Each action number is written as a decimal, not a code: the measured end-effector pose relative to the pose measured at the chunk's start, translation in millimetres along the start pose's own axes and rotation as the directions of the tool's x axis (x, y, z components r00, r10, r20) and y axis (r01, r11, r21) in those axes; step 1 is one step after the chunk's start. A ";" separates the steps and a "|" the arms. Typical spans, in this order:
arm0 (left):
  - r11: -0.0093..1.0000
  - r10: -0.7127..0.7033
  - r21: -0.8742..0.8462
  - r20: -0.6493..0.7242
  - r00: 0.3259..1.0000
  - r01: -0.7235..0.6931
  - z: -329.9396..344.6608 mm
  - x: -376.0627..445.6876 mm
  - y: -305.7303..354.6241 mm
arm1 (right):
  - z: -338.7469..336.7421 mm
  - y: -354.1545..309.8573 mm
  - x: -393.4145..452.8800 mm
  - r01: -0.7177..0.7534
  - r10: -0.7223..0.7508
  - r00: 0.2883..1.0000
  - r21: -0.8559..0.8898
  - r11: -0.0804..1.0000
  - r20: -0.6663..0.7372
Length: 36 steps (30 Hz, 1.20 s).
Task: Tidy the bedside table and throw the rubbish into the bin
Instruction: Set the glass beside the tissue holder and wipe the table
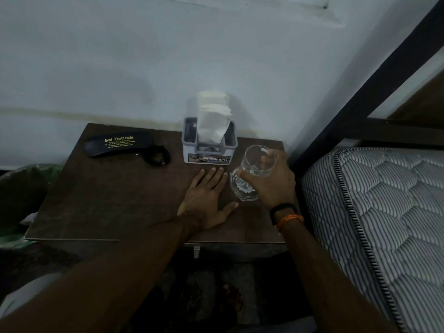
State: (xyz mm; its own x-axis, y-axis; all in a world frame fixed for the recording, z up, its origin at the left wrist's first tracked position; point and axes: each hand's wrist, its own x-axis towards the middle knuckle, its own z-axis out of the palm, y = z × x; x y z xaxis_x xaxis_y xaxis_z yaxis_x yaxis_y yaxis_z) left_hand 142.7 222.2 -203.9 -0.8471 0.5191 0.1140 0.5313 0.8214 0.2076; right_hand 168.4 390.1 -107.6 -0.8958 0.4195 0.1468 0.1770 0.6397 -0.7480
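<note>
A dark wooden bedside table (108, 200) stands against the pale wall. My right hand (274, 181) grips a clear glass (249, 176) at the table's right side, fingers wrapped round it, base on or just above the wood. My left hand (206, 198) lies flat on the tabletop beside the glass, fingers spread, holding nothing. A grey tissue holder (209, 147) with white tissues (212, 121) stands at the back centre. At the back left lie a black spectacle case (115, 145) with gold lettering and a black looped strap (157, 156) touching it.
A bed with a striped quilted mattress (384, 212) and a black metal frame (360, 92) presses close on the right. Something green and crumpled (31, 174), perhaps a bin liner, sits left of the table. The floor below is dark.
</note>
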 end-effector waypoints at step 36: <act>1.000 0.020 -0.017 -0.030 0.999 -0.020 1.5 -1.4 0.6 | 29.6 40.3 52.1 -0.172 0.173 0.985 0.104 0.979 0.000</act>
State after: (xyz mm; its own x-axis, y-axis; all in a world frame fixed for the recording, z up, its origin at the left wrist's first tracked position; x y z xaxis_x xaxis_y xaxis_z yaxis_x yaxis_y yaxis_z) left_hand 144.3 222.3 -205.4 -0.8365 0.5278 0.1474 0.5480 0.8067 0.2214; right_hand 116.7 418.7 -149.3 -0.8515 0.5241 0.0150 0.2852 0.4871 -0.8255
